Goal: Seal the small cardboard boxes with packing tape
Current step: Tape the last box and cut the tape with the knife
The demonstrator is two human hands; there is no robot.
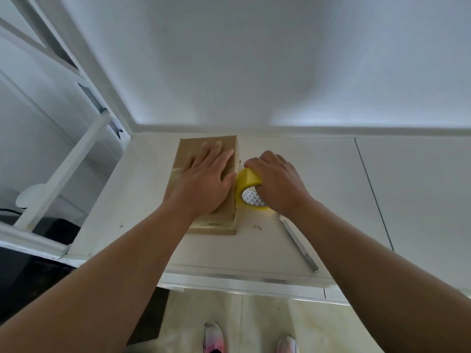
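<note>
Box [191, 149]: it lies flat on the tabletop [318, 187], its far end near the wall. Clear tape shows across its near end.
Left grip [204, 182]: your fingers are spread flat and press down on the box top.
Right grip [277, 182]: your fingers curl round the yellow roll [248, 179] and hold it at the box's right side.
Roll: it is on edge, touching the box's right side about midway along.
Cutter [298, 240]: it lies right of the box, nearer you, apart from it.
</note>
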